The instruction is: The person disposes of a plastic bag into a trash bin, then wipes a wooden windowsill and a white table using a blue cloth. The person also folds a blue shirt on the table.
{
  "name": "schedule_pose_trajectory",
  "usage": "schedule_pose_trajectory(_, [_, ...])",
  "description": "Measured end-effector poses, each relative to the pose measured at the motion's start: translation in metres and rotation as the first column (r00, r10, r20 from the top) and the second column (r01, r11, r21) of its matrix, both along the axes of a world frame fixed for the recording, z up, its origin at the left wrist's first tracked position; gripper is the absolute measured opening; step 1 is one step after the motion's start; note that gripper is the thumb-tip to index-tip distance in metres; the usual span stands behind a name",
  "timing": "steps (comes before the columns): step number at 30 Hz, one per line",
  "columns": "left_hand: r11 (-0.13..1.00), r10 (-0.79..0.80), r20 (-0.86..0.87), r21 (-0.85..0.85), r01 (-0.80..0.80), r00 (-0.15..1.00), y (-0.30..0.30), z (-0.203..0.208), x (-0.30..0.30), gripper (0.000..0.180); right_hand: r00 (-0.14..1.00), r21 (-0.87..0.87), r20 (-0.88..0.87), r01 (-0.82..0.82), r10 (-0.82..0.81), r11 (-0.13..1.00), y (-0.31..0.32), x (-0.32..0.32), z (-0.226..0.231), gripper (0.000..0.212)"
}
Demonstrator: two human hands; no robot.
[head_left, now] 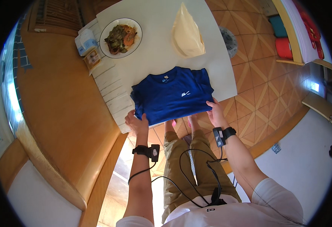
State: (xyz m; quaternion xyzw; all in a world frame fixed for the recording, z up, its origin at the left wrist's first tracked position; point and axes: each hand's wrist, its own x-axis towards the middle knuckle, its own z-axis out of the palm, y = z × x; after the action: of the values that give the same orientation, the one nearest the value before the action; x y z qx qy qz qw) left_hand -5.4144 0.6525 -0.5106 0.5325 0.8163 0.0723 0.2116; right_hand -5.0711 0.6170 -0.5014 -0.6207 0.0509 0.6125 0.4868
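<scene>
A navy blue T-shirt (169,96) with a small white chest mark lies folded at the near edge of the table, its neckline pointing away from me. My left hand (137,123) is at its near left corner, thumb and fingers around the cloth edge. At the near right corner my right hand (216,112) pinches the fabric, the thumb on top and the other fingers underneath. The shirt's near edge hangs level with or slightly past the table edge.
The pale table (150,30) bears a plate of food (121,38) at far left and a cream-coloured bag or cloth (188,34) at far right. Small packages (88,47) sit by the left edge. A wooden bench (60,113) runs along the left; tiled floor (257,79) lies right.
</scene>
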Motion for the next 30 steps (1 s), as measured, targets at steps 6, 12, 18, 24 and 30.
schedule_pose_trajectory(6, [0.822,-0.569,0.529,0.331,0.464,0.630,0.087,0.061,0.088,0.089,0.968,0.151,-0.022,-0.245,0.251,0.958,0.014,-0.025,0.082,0.033])
schedule_pose_trajectory(12, [0.384,-0.533,0.820,0.017,0.923,0.207,0.161,0.125,0.090,0.131,0.570,0.277,0.216,-0.814,0.793,0.510,0.042,-0.028,0.194,0.021])
schedule_pose_trajectory(18, [0.192,-0.067,0.997,0.038,0.981,-0.026,0.161,0.163,0.077,0.130,0.489,0.446,0.326,-0.834,0.809,0.325,0.069,-0.029,0.279,0.017])
schedule_pose_trajectory(24, [0.405,0.151,0.979,0.062,0.912,-0.134,0.114,0.188,0.070,0.137,0.342,0.440,0.438,-0.888,0.831,0.134,0.078,-0.029,0.327,0.024])
schedule_pose_trajectory(30, [0.474,-0.334,0.930,0.307,0.825,-0.154,0.084,0.205,0.083,0.111,0.332,0.345,0.563,-0.927,0.757,0.151,0.071,-0.032,0.365,0.026])
